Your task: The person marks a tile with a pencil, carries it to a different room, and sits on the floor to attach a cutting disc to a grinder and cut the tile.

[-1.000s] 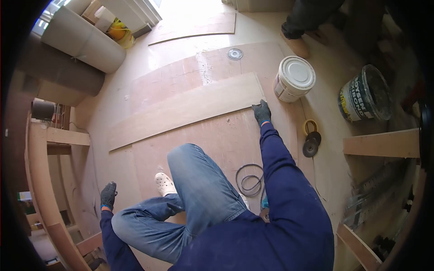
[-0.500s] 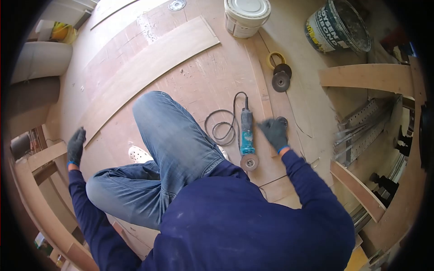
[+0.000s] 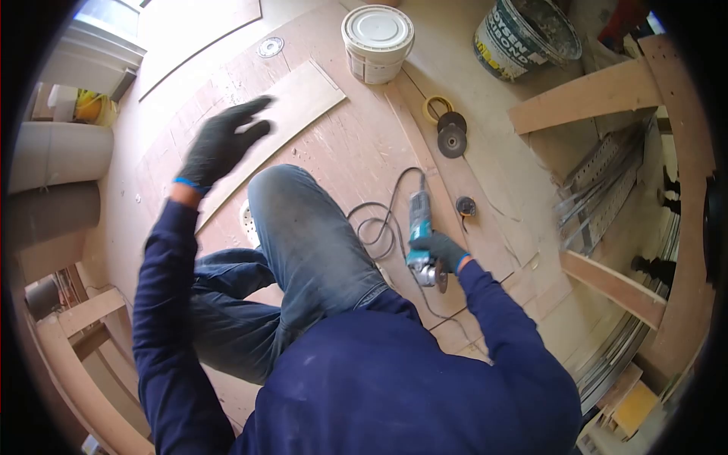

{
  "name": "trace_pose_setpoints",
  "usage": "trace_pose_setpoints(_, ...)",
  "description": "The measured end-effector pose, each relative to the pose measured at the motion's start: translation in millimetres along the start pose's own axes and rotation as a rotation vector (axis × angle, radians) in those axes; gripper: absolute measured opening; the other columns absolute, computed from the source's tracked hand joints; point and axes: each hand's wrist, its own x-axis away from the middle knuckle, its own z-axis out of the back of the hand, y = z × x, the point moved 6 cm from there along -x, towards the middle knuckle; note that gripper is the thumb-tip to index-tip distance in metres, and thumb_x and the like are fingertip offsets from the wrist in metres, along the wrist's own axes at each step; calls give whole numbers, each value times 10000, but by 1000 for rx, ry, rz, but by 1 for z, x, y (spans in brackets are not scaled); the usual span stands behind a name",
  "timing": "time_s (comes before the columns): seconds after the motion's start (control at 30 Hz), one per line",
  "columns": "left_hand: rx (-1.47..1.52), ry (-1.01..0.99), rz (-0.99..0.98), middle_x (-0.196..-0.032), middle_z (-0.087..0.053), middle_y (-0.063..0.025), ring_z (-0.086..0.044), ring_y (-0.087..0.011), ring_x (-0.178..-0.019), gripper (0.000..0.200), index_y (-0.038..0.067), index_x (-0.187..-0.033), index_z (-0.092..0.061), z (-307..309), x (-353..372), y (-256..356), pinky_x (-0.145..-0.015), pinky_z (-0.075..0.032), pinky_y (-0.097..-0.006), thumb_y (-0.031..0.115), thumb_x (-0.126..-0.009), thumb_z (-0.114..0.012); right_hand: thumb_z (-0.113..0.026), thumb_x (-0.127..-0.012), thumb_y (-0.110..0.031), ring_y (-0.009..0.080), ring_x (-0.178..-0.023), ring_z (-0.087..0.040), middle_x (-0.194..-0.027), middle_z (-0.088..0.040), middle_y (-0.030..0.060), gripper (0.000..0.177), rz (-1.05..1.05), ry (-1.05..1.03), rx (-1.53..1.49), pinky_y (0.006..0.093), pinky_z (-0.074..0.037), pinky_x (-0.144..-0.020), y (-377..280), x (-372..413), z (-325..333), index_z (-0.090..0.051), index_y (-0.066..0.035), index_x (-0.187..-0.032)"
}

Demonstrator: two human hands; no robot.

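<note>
A teal and grey angle grinder (image 3: 419, 216) lies lengthwise beside my right thigh, its disc (image 3: 441, 276) turned on edge toward the right. My right hand (image 3: 441, 249), in a dark glove, is closed round the grinder's body near its head. The black power cord (image 3: 367, 221) loops over the floor between the grinder and my knee. My left hand (image 3: 220, 148), gloved too, is raised over the long thin plywood strip (image 3: 307, 95). Its thumb and fingers are apart, and it holds nothing.
Grinding discs (image 3: 453, 136) lie near a yellow tape roll (image 3: 436, 108), with a small black round item (image 3: 465, 205) closer in. Beyond stand a lidded white bucket (image 3: 378, 45) and an open paint pail (image 3: 523, 42). Wooden frames (image 3: 591, 95) and metal strips (image 3: 603, 186) flank the right side.
My right hand has moved down and left onto the grinder, which is now tilted with its disc on edge. My left hand has swung up and right over the plywood strip.
</note>
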Motion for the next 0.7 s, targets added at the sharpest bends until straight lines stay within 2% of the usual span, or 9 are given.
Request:
trace_pose_setpoints(0.1,40,-81,-425,-1413,-597,-141,-596,-305,-1267,624,141,-1449,-541,-61,-12,77,-1087,-465,-393,169,-867,-766,-693,-938,-370,287,-800,-736,-996,-723,159,435,-145,-468,-774,406,-627,-723,-70,76,-13,-598,-6,-1156)
trace_pose_setpoints(0.23,-138,-320,-754,-1477,-514,-129,-485,-338,-1358,884,176,-1499,-440,-132,7,147,-1149,-388,-463,165,-715,-847,-701,-934,-341,251,-970,-706,-1110,-698,139,449,174,-283,-890,379,-586,-885,-147,103,-8,-574,-31,-1232)
trace_pose_setpoints(0.33,-28,-273,-860,-1473,-497,-178,-486,-379,-1347,961,147,-1482,-452,-140,25,163,-1133,-391,-481,191,-625,-885,-727,-862,-204,197,-1312,-496,-1333,-582,75,555,780,-4,489,358,-333,-1171,-213,130,-11,-519,-103,-1366)
trace_pose_setpoints(0.37,28,-229,-877,-1476,-491,-188,-499,-387,-1334,970,142,-1480,-456,-140,29,163,-1124,-401,-484,192,-615,-890,-681,-894,-284,214,-1302,-503,-1350,-568,82,566,942,2,317,369,-357,-1152,-209,102,-16,-490,-103,-1395)
trace_pose_setpoints(0.47,195,-211,-809,-1469,-502,-204,-507,-397,-1332,937,121,-1447,-504,-142,23,155,-1121,-415,-468,175,-598,-897,-612,-919,-385,234,-1296,-500,-1357,-564,85,568,822,350,1142,387,-366,-1140,-240,123,-32,-481,-120,-1403)
trace_pose_setpoints(0.53,247,-178,-818,-1444,-541,-185,-509,-349,-1353,887,86,-1400,-547,-131,19,156,-1130,-417,-434,158,-597,-917,-561,-930,-443,245,-1296,-483,-1360,-553,104,536,832,-135,-484,395,-355,-1141,-238,121,-32,-520,-123,-1359)
trace_pose_setpoints(0.57,244,-173,-819,-1444,-541,-185,-509,-349,-1353,887,86,-1400,-547,-127,18,156,-1130,-417,-434,158,-597,-917,-561,-930,-443,245,-1296,-483,-1360,-553,104,536,836,-137,-481,395,-355,-1141,-240,128,-34,-520,-123,-1359)
trace_pose_setpoints(0.63,518,-118,-674,-1392,-593,-143,-580,-277,-1275,864,68,-1386,-546,-110,5,148,-1083,-468,-392,156,-620,-935,-698,-916,-319,253,-1295,-530,-1367,-578,147,711,1049,725,993,374,-390,-1145,-263,169,-33,-374,-19,-1473)
trace_pose_setpoints(0.7,780,-87,-298,-1196,-679,-65,-662,-177,-1076,631,46,-1321,-575,-93,-14,135,-932,-554,-339,197,-776,-855,-735,-894,-345,252,-1257,-554,-1354,-590,144,738,934,627,529,375,-423,-1095,-268,185,-9,-400,-15,-1463)
